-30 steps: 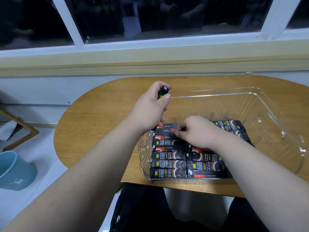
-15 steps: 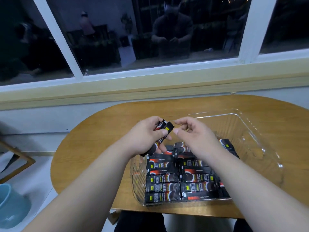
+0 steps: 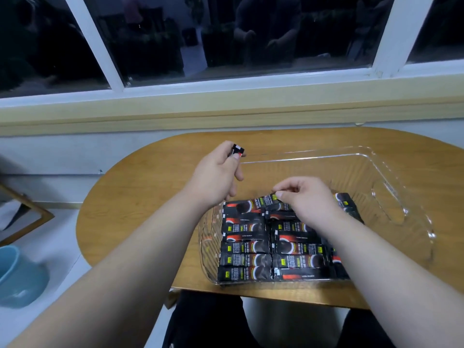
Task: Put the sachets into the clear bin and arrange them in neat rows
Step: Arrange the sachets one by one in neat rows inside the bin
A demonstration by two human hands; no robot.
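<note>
My left hand (image 3: 216,172) is raised over the left edge of the clear plastic bin (image 3: 376,167), fingers curled round black-and-red sachets (image 3: 237,149) whose ends poke out above my thumb; it looks like more than one, though I cannot count them. My right hand (image 3: 303,197) is lower, inside the bin, thumb and forefinger pinching the end of one tilted black sachet (image 3: 261,202) at the far end of the rows. The packed sachets (image 3: 244,247) lie flat in two columns against the bin's near-left corner, with a few more under my right wrist. The bin sits at the near edge of the oval wooden table (image 3: 150,187).
</note>
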